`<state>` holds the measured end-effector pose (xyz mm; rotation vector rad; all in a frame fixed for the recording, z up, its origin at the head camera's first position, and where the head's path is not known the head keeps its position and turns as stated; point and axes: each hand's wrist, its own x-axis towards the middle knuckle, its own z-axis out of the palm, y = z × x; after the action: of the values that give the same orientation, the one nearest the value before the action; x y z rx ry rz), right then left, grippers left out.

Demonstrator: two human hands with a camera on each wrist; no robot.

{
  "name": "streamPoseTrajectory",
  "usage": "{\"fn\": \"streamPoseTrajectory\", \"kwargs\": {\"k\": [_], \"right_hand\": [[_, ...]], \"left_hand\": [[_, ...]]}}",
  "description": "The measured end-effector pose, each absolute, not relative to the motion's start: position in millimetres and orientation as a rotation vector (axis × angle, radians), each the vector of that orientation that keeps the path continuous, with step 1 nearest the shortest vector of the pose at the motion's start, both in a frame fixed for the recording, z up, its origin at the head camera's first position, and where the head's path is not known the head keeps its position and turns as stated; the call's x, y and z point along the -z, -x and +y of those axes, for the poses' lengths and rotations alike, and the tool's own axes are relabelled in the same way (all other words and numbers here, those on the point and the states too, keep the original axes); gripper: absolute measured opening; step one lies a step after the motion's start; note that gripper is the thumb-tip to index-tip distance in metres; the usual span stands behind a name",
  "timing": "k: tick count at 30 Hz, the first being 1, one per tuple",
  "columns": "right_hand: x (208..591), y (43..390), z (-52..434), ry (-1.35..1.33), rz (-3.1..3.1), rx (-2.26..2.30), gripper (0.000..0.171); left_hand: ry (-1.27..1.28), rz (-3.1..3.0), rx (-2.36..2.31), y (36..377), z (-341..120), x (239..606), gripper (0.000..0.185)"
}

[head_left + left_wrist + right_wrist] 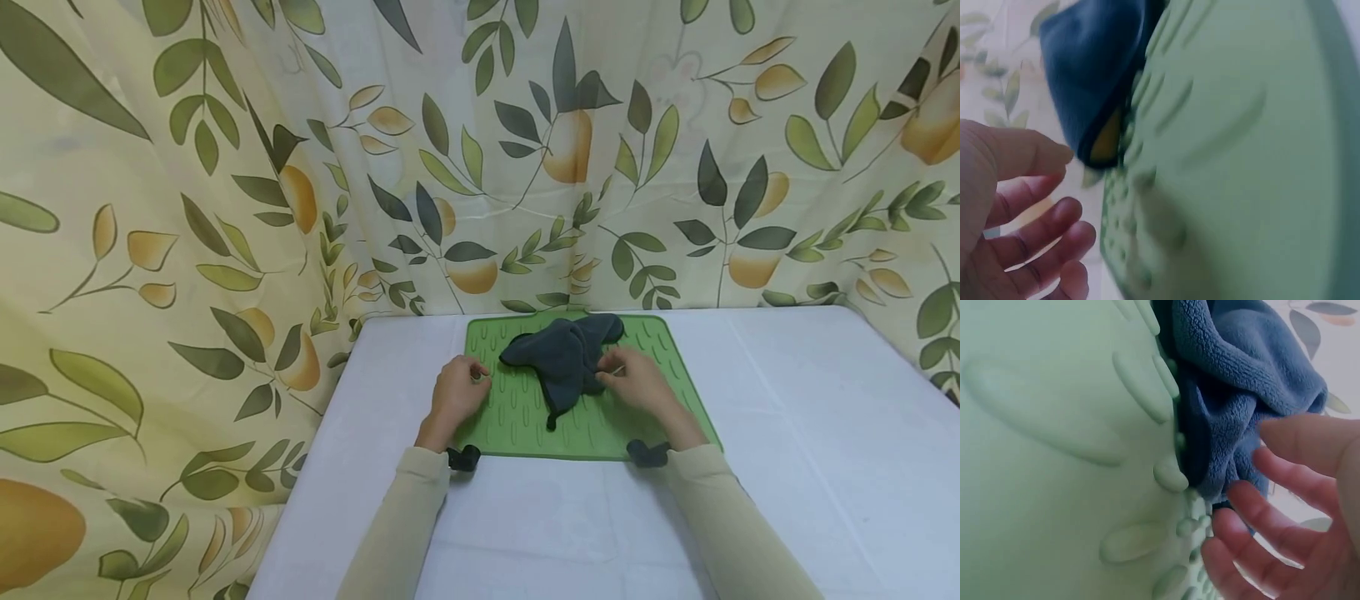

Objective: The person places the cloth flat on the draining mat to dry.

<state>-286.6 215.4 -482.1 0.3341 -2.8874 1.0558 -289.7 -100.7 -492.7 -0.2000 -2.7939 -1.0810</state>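
Note:
A dark blue cloth [558,354] with a small loop at its lower corner lies crumpled on a green ridged mat [510,429]. My left hand [459,390] hovers over the mat's left edge, fingers loosely bent around nothing. In the left wrist view, its thumb tip comes close to a cloth corner [1094,81], which shows a yellowish patch underneath. At the cloth's right side is my right hand [636,382]. Seen from the right wrist, its relaxed, spread fingers [1260,506] reach right up to the folds of the fluffy cloth [1235,381] without gripping them.
The mat lies on a table with a white cover [795,417]. Behind and to the left hangs a curtain [645,192] printed with leaves and fruit. Dark wrist-worn pieces [648,453] sit beneath both sleeves.

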Motion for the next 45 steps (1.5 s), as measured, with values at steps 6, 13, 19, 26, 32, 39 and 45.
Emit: {"fn": "streamPoseTrajectory", "kwargs": {"k": [6, 13, 19, 26, 32, 39, 45], "right_hand": [[485, 287, 217, -0.39, -2.942, -0.97, 0.024], [489, 290, 216, -0.399, -2.948, -0.906, 0.026], [490, 289, 213, -0.415, -2.966, -0.864, 0.021], [491, 284, 213, -0.408, -2.983, -0.898, 0.006], [490, 283, 215, -0.381, -2.985, -0.905, 0.008], [488, 282, 212, -0.368, -3.018, -0.886, 0.02], [492, 284, 211, -0.307, -3.053, -0.837, 0.019]], "left_hand": [[0.412, -2.825, 1.009, 279, -69, 491, 0.007], [0.622, -2.884, 0.833, 264, -38, 494, 0.018], [0.659, -2.937, 0.655, 254, -24, 498, 0.029], [0.652, -2.961, 0.702, 248, -18, 499, 0.024], [0.656, -2.927, 0.849, 248, -17, 499, 0.019], [0.651, -2.913, 0.942, 251, -23, 493, 0.018], [0.691, -2.888, 0.957, 257, -30, 491, 0.018]]}}
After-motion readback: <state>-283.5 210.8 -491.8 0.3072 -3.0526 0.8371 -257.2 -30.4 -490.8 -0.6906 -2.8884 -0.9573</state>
